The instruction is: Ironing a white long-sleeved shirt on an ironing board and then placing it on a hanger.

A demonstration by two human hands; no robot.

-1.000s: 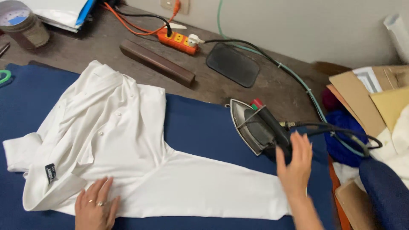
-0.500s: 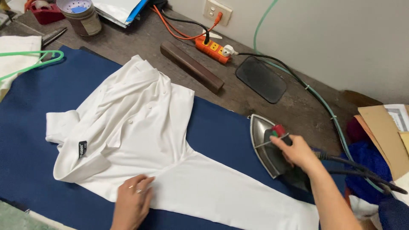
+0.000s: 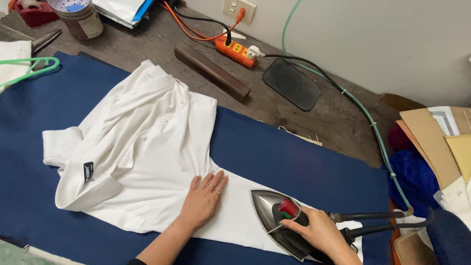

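Note:
A white button shirt (image 3: 142, 147) lies spread on a dark blue ironing cloth (image 3: 294, 157), its collar and black label at the left and one sleeve stretched toward the right. My left hand (image 3: 202, 200) rests flat on the shirt where the sleeve begins, fingers slightly apart. My right hand (image 3: 319, 233) grips the black handle of a metal iron (image 3: 274, 218) with a red knob. The iron sits on the sleeve, its tip pointing toward my left hand.
A brown wooden block (image 3: 212, 71), an orange power strip (image 3: 234, 50) and a black rubber pad (image 3: 292, 84) lie on the worn table behind the cloth. A green hanger (image 3: 29, 68) is at the left, a tin (image 3: 78, 17) far left, cardboard and blue cloth (image 3: 417, 172) right.
My right hand has taken the iron and brought it down-left onto the sleeve. My left hand has slid right along the shirt toward the sleeve's base. The view has shifted.

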